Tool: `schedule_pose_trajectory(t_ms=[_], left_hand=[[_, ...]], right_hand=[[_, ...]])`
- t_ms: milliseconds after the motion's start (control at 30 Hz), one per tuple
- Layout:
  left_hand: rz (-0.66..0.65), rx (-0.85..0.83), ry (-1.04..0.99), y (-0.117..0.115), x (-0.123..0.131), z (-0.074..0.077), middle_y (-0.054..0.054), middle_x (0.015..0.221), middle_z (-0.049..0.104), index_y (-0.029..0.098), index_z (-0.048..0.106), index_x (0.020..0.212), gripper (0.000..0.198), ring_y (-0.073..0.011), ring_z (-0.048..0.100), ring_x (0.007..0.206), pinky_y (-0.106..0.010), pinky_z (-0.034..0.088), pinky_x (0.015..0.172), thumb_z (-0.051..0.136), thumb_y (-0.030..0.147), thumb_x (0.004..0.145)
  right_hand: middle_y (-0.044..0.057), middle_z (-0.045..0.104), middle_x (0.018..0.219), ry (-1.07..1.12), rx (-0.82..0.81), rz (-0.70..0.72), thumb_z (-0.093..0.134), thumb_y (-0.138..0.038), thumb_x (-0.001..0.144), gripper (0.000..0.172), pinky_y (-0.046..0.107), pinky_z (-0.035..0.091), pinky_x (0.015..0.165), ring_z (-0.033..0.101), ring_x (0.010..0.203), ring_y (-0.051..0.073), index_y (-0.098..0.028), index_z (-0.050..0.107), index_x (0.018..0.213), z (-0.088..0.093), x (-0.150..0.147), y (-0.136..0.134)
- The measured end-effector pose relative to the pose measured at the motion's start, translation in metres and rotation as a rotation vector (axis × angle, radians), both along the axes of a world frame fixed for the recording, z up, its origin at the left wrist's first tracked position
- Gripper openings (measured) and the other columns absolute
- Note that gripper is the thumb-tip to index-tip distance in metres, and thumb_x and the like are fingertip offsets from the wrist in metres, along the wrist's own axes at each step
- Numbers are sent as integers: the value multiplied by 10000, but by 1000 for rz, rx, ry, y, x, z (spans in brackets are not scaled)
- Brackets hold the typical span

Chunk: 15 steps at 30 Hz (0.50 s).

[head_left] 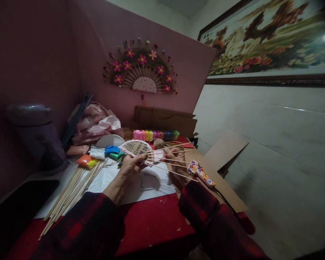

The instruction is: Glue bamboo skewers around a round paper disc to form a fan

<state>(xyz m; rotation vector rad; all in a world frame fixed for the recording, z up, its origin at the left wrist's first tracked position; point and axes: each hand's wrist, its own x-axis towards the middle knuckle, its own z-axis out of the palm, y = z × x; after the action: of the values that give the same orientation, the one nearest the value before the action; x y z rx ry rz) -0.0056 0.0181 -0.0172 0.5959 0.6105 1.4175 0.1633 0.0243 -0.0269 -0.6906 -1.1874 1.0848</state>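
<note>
"So, far left?"

"Purple cylindrical container (42, 141), lid on, contents not visible. Then a loose bundle of long pale wooden sticks (70, 189) on white paper (137, 195). Above it, small clear plastic packets, each with coloured filling: orange-and-yellow packet (86, 161), white packet (97, 152), blue packet (112, 150), green packet (116, 156)."

"Left hand?"

"Left hand (130, 166): thumb and fingers pinching the half-round brown cardboard piece (138, 147) by its lower right part, held up over the paper."

"Which way does it point?"

"Thin wooden spokes (165, 169) leave its right side and splay rightward, free ends right. Long axis roughly left to right."

"Looks?"

"Dark printed characters, pink-and-white border, spokes pale and unevenly spaced."

"Behind?"

"Row of multicoloured blocks in clear wrap (154, 135), then a brown twine ball (159, 143)."

"Right hand?"

"Right hand (177, 160): fingers bent in among the spokes; which ones it pinches, can't tell. Just right of it, a white flower-patterned gun-shaped tool (203, 176), black cord, on flat brown cardboard (227, 193)."
</note>
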Motion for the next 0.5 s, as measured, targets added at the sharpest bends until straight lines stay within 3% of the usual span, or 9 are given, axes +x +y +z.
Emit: schedule_pose_trajectory(t_ms=[233,500], left_hand=[[20,-6,10,-1,0,1,-50,736,680,126,603,923,365,-180,653,608,-367,589,611,673,-8,591],[62,-23,-10,-5,3,6,-26,672,656,123,599,901,355,-169,643,601,-344,587,605,640,-46,592]], right_hand=[[9,621,643,-25,-9,19,649,-567,710,315,321,427,490,597,597,196,-271,565,781,0,0,0],[-6,598,618,-29,11,-3,700,-496,689,291,294,415,488,569,561,167,-246,570,763,-2,3,4]])
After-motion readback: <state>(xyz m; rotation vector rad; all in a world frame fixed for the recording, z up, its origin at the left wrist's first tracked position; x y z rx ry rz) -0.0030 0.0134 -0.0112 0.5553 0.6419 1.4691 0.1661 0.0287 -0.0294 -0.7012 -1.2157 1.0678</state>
